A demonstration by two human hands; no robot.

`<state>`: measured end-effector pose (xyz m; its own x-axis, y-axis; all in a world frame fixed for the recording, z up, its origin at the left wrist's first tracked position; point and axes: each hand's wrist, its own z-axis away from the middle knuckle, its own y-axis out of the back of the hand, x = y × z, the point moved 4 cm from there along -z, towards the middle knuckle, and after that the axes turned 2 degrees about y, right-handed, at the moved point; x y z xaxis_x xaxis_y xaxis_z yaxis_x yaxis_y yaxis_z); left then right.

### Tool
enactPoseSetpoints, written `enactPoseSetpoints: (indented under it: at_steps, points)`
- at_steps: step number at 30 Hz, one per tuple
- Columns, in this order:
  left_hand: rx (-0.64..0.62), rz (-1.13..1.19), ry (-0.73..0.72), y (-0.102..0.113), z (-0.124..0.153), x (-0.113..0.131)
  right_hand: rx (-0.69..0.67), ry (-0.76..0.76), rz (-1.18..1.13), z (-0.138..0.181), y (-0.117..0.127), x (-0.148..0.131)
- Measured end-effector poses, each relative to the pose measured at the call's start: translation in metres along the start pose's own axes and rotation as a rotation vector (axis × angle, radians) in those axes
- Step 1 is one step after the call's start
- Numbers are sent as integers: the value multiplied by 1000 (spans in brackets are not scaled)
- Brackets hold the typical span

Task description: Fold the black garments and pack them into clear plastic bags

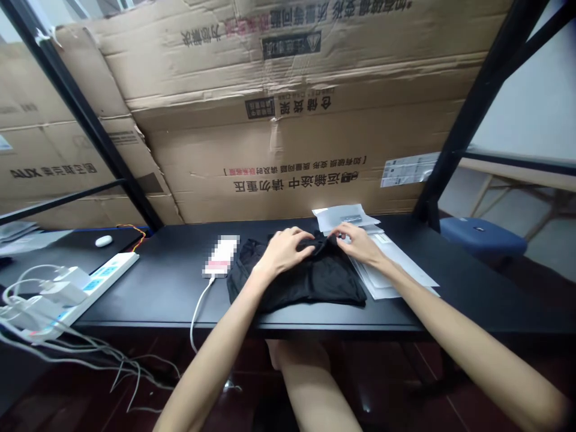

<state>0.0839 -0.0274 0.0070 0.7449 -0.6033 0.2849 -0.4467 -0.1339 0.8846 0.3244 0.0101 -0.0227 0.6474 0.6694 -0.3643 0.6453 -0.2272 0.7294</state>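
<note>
A black cloth garment (315,279) lies bunched on the dark desk in front of me; its exact kind cannot be made out. My left hand (288,249) rests over its upper left part, fingers bent and pinching the fabric near the far edge. At the upper right of the cloth, my right hand (353,240) grips a raised fold between thumb and fingers. Both hands are close together, with dark fabric stretched between them. Parts of the fingertips blend into the cloth.
White papers (391,264) lie right of the cloth. A phone (221,256) with a white cable is at its left. Further left are a power strip (108,270) with plugs and a white mouse-like object (103,241). Cardboard (292,138) stands behind; a blue stool (483,235) is right.
</note>
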Motion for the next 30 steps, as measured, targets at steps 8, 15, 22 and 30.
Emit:
enactPoseSetpoints:
  at_steps: [8, 15, 22, 30]
  points:
    - [-29, -158, 63, -43, -41, 30, -157, 16, -35, 5, 3, 3]
    - [63, -13, 24, -43, -35, 20, -217, -24, 74, 8, -8, 11]
    - [113, 33, -24, -44, -34, 22, -146, -8, 74, 1, -19, 22]
    - [122, 16, -39, -38, -30, 19, -149, -7, 52, -1, -14, 17]
